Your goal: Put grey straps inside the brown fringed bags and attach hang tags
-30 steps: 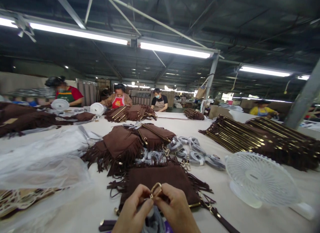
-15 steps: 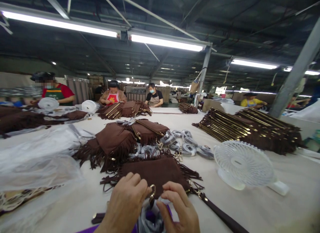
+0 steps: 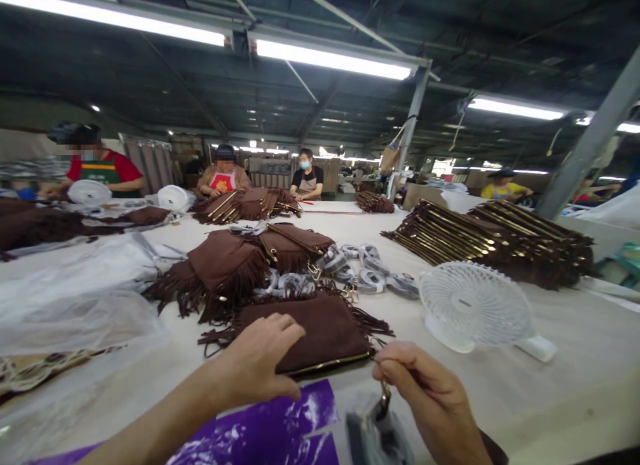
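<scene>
My right hand (image 3: 433,392) pinches the gold metal clasp of a coiled strap (image 3: 377,432) in pale wrapping. The coil hangs just below the fingers, blurred. With fingers spread, my left hand (image 3: 263,358) reaches over the near left part of a brown fringed bag (image 3: 320,325) and holds nothing; whether it touches the bag I cannot tell. The bag lies flat, its gold zipper edge towards me. Below it, a shiny purple plastic sheet (image 3: 270,422) is spread on the table, partly under my left forearm.
Behind the bag lie more brown fringed bags (image 3: 225,258) and several wrapped strap coils (image 3: 373,280). A white fan (image 3: 473,305) stands at the right, before a large stack of bags (image 3: 450,235). Clear plastic (image 3: 80,318) covers the left side. Several people work at the far side.
My right hand has moved right, carrying the strap coil by its clasp. My left hand has left the clasp and opened out over the bag. More of the purple sheet shows.
</scene>
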Demonstrator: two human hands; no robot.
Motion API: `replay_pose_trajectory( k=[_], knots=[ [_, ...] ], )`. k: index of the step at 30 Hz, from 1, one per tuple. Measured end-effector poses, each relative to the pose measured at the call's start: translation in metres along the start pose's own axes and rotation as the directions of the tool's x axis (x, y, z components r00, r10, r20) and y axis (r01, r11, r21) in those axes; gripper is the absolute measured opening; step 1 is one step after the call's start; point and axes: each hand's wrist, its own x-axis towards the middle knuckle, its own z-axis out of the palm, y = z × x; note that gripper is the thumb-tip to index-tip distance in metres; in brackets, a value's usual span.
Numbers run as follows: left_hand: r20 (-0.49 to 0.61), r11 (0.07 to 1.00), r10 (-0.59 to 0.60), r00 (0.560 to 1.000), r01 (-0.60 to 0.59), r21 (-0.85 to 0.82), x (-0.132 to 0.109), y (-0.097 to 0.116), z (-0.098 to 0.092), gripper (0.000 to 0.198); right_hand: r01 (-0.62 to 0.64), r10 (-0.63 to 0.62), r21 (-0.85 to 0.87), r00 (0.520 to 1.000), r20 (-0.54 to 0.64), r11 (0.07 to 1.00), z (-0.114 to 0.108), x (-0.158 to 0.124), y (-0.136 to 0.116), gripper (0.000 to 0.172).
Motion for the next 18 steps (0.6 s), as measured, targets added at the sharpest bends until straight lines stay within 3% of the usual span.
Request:
replay_pose_trajectory(
  k=[3,6,8,11,13,16,18],
  knots=[
    [0.098,0.979,-0.157,0.983,0.141,0.148,-0.013,-0.034,0.037,0.012,-0.038,0.038,0.005,0.998,0.047,0.999,-0.018,-0.002,0.010,0.014],
    [0.088,0.956,-0.246,0.965,0.227,0.188,-0.015,-0.051,0.053,0.023,-0.067,0.065,0.007,0.989,0.132,0.998,-0.018,0.003,0.013,0.019],
    [0.028,0.948,-0.283,0.959,0.275,0.161,-0.010,-0.056,0.053,0.024,-0.117,0.111,0.019,0.972,0.207,0.993,-0.008,0.008,0.015,0.022],
    [-0.052,0.947,-0.308,0.950,0.311,0.077,-0.002,-0.059,0.048,0.021,-0.232,0.220,-0.015,0.898,0.381,0.973,0.020,0.013,0.025,0.020],
    [-0.081,0.945,-0.323,0.943,0.325,0.020,0.001,-0.062,0.045,0.019,-0.194,0.218,-0.099,0.864,0.454,0.976,0.042,0.015,0.033,0.017],
    [-0.117,0.936,-0.347,0.931,0.336,-0.105,0.003,-0.069,0.045,0.019,-0.074,0.156,-0.186,0.866,0.476,0.980,0.067,0.018,0.045,0.016],
    [-0.156,0.924,-0.358,0.921,0.326,-0.199,0.004,-0.075,0.047,0.021,-0.098,0.197,-0.224,0.855,0.479,0.970,0.074,0.021,0.050,0.016]
  ],
)
